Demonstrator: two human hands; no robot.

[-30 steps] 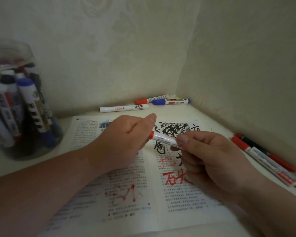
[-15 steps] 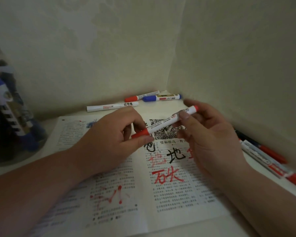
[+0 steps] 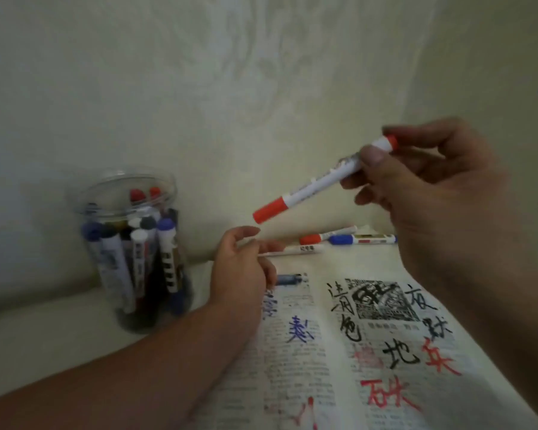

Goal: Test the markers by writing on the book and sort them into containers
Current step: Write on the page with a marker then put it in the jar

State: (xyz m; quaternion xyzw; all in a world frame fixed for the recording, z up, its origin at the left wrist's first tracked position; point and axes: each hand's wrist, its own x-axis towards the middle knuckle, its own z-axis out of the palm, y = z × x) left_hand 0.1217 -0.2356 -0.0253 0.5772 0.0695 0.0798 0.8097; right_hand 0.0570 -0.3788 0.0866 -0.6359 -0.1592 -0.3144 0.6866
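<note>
- Red marker (image 3: 320,181) is in the air above the book (image 3: 292,383), cap on. It slants w/ the capped end low, aimed toward the jar (image 3: 172,193).
- Step in hand, as I read it: testing done for this one – red strokes are on the page – and it's now the sorting leg.
- Next move prob. calls for a carry leftward over the other hand, then tipping the marker upright and finding a gap. The jar is crowded w/ markers, so a blind drop could jam on their ends.
- Right hand (image 3: 432,197) is raised, pinching the barrel near its rear end w/ the thumb on top and fingers curled behind.
- Left hand (image 3: 243,268) is low at the book's top edge, fingers loosely curled. It seems to hold nothing, though blur makes that unsure.
- Behind it, along the wall: a white marker (image 3: 302,249), a red-capped one (image 3: 326,235) and a blue-capped one (image 3: 362,239) – all lying flat.
</note>
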